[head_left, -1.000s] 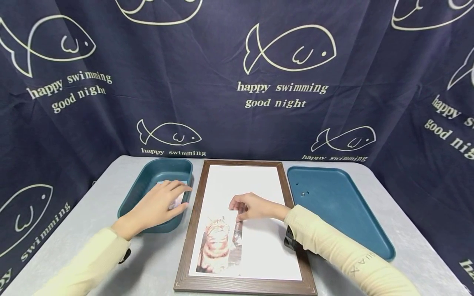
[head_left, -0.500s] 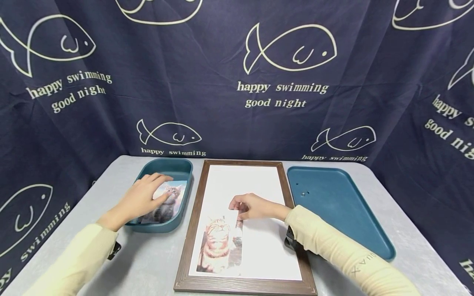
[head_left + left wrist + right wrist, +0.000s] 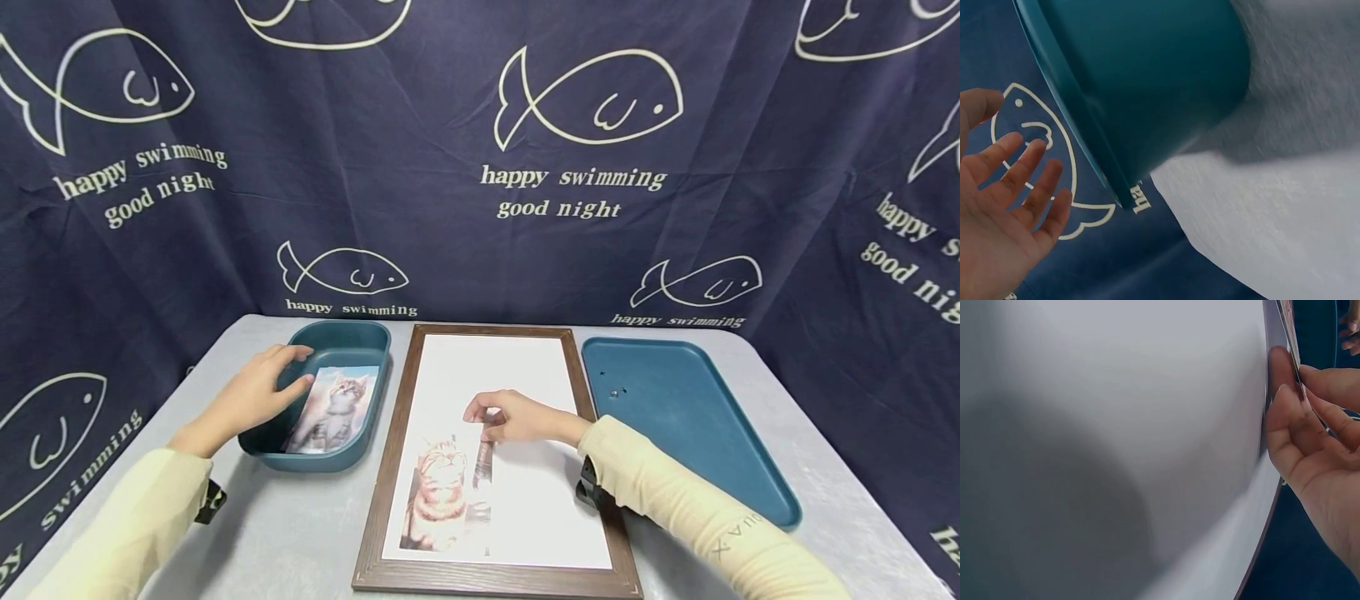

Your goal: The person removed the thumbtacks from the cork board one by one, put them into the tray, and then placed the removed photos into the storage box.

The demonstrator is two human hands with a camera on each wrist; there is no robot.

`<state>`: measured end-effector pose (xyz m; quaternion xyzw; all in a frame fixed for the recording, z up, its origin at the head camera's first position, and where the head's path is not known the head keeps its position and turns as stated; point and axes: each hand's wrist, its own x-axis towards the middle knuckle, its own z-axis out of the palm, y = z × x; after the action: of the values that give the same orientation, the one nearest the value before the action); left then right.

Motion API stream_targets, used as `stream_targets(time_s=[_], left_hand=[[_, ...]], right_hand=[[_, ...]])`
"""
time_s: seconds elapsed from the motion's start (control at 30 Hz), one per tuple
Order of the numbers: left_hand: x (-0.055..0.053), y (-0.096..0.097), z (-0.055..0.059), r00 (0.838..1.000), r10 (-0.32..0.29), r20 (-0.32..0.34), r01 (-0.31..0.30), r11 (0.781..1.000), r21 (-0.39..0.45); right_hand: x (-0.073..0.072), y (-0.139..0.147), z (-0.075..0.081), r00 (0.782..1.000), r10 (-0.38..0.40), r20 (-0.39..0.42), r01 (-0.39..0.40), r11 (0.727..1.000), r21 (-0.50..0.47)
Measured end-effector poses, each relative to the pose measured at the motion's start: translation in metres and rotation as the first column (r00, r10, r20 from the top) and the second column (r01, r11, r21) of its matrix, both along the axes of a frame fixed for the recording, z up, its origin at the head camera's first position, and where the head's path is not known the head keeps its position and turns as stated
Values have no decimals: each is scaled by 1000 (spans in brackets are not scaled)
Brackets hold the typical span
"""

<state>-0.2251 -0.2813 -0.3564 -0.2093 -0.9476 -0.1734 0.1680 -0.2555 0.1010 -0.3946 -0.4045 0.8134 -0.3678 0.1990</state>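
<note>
My right hand [image 3: 517,417] pinches the upper right corner of a photo card of an orange cat [image 3: 438,496] between thumb and fingers. Glare runs along the card's right side, and it lies over the lower left of a white board [image 3: 551,517] in a brown wooden frame [image 3: 495,577]. In the right wrist view the card [image 3: 1292,347] shows edge-on between the fingers. My left hand [image 3: 255,396], fingers spread and loosely bent, hovers at the left rim of a deep teal bin [image 3: 348,337]. A grey kitten photo card [image 3: 337,408] lies inside the bin.
To the right of the frame lies a shallow teal tray [image 3: 675,408] with several tiny pieces [image 3: 613,393] near its left edge. A dark blue fish-print curtain [image 3: 450,208] hangs behind the grey table [image 3: 292,533].
My left hand has moved left from over the bin's right side to its left rim, uncovering the kitten photo card. My right hand stays at the cat card's corner; the glare has shifted slightly.
</note>
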Motion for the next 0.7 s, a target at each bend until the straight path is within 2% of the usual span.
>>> stream_targets(time_s=[0.23,0.37,0.57,0.7], left_hand=[[-1,-15,0,999,36,7,-36,996,83],[-3,-24,-3,998,61,5,-62,993,103],[-4,-36,-8,992,117,51,-122,986,116],[-5,-42,-12,987,134,94,-145,982,118]], right_hand=[[-3,2,0,998,0,56,2,1000,-27],[-7,4,-1,997,-1,75,5,999,-51],[-14,8,-1,995,-7,104,15,997,-79],[-17,10,-2,993,-21,116,31,996,-88]])
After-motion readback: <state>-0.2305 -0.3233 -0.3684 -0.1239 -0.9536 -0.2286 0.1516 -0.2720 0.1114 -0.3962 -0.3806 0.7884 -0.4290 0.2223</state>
